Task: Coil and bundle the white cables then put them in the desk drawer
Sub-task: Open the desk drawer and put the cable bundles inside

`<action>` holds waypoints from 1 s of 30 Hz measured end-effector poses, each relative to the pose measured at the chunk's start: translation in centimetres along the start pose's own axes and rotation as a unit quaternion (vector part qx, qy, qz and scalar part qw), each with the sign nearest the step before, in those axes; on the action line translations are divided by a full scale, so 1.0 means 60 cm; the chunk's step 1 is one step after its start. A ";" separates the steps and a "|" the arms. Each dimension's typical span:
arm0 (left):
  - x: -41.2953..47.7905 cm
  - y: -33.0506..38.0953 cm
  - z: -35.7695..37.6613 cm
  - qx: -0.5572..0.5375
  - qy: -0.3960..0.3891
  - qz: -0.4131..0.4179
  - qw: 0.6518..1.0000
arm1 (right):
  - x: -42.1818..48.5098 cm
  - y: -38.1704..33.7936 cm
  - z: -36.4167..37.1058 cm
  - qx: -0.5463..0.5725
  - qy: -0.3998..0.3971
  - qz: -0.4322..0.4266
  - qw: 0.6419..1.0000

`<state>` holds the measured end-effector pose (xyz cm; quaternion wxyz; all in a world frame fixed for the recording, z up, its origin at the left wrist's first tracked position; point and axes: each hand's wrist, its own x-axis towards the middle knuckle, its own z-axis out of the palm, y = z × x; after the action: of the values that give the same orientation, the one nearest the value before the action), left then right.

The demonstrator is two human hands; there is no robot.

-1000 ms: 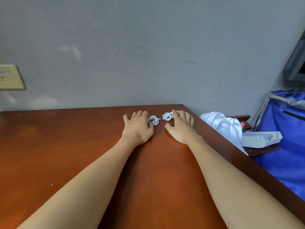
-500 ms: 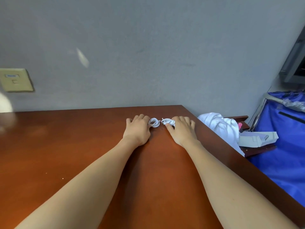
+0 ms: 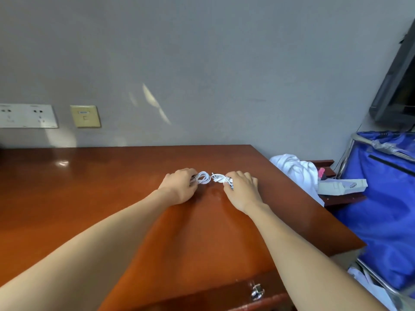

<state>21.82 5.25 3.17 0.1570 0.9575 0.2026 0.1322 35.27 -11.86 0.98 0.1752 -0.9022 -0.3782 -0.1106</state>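
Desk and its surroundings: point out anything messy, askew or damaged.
Nothing on the desk stands out: the left hand grips the left cable bundle, the right hand grips the right cable bundle, and both bundles are coiled. Right of the desk, a white cloth lies crumpled in a heap.

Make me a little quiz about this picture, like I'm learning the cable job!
1. True or false: the left bundle and the right bundle of white cable lie inside the drawer.
2. What does the left hand grip? A) the left bundle B) the white cloth C) nothing
3. Fill in: the right hand grips the right bundle on the ___.
Key: 1 false, the drawer looks shut; 2 A; 3 desk.
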 end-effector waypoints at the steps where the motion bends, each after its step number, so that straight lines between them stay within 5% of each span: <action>1: -0.024 -0.006 -0.013 0.000 -0.001 -0.007 1.000 | -0.013 -0.019 -0.004 0.008 -0.003 -0.008 1.000; 30: -0.762 -0.199 -0.206 0.084 0.073 -0.148 0.983 | -0.501 -0.492 -0.056 0.097 -0.074 -0.208 0.971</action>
<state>-26.60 -0.98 1.59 0.0787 0.9144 0.3637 0.1595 -6.98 -13.28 0.93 0.2068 -0.7884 -0.5780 -0.0401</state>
